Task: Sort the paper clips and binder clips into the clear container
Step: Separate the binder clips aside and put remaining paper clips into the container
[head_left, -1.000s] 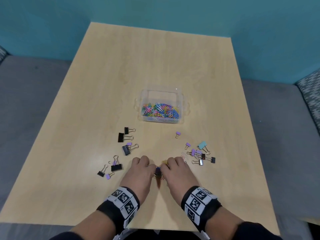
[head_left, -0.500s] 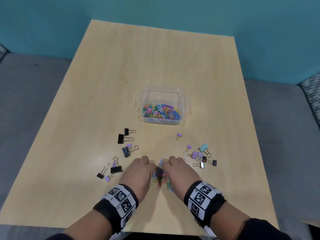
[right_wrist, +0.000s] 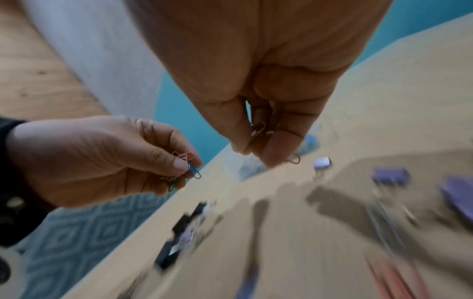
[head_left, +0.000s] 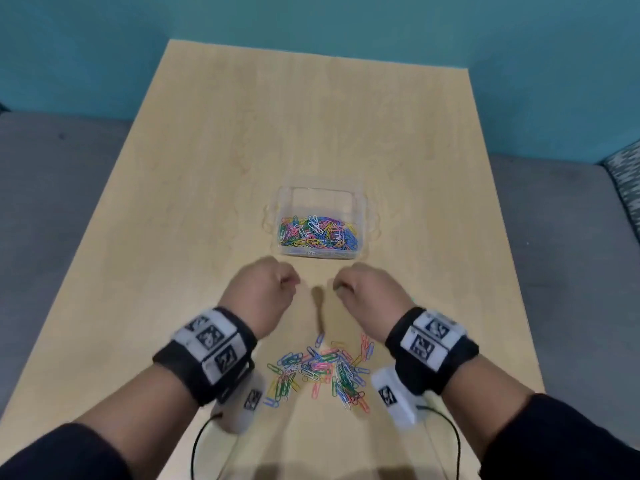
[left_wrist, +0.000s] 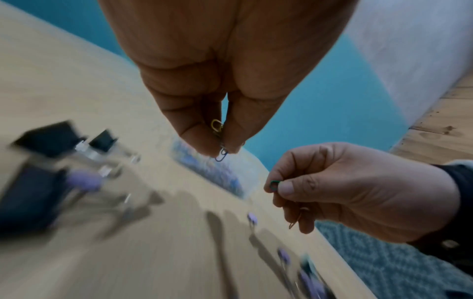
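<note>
Both hands hover above the table just short of the clear container (head_left: 360,202), which has several coloured paper clips (head_left: 318,235) in it. My left hand (head_left: 289,280) pinches a few paper clips (left_wrist: 220,139) between thumb and fingers. My right hand (head_left: 341,284) also pinches a small bunch of paper clips (right_wrist: 258,129). A loose pile of coloured paper clips (head_left: 322,370) lies on the table between my wrists. Black binder clips (left_wrist: 51,139) and purple binder clips (right_wrist: 390,176) show blurred in the wrist views; my forearms hide them in the head view.
The wooden table (head_left: 242,133) stands against a teal wall (head_left: 346,22), with a grey couch (head_left: 52,168) on either side. Wrist bands with printed markers and a cable sit on both arms.
Both hands lifted off the pile near the front edge and moved forward towards the container, each carrying a pinch of paper clips. The spread pile is now uncovered behind them.
</note>
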